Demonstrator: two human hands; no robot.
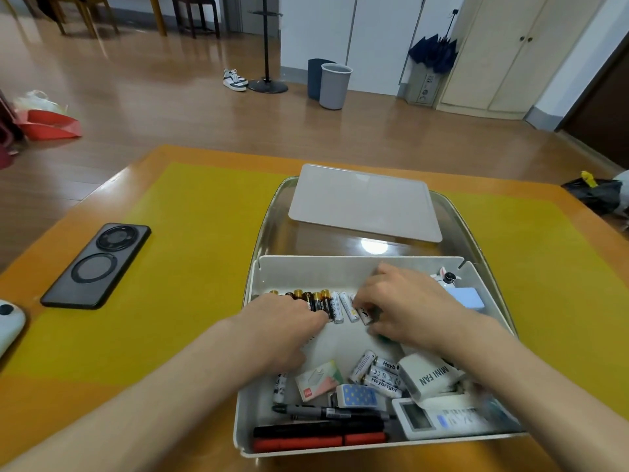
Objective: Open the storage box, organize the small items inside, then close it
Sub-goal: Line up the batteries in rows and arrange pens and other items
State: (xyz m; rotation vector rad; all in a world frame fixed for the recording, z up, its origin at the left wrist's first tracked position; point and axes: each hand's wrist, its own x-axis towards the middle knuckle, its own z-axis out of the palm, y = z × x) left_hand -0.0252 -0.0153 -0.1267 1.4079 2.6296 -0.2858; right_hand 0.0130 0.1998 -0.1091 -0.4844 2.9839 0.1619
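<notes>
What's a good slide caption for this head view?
Both hands line up batteries in the open box.

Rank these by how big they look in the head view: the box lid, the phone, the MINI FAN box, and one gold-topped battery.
1. box lid, though farthest away
2. phone
3. MINI FAN box, nearer the camera, so its edge over smaller things may be flattered
4. gold-topped battery, clearly smallest

White storage box (253, 396) open, lid (366, 202) hinged back; batteries (326, 303) lined upright in row; markers (320, 434) along near wall.
</notes>
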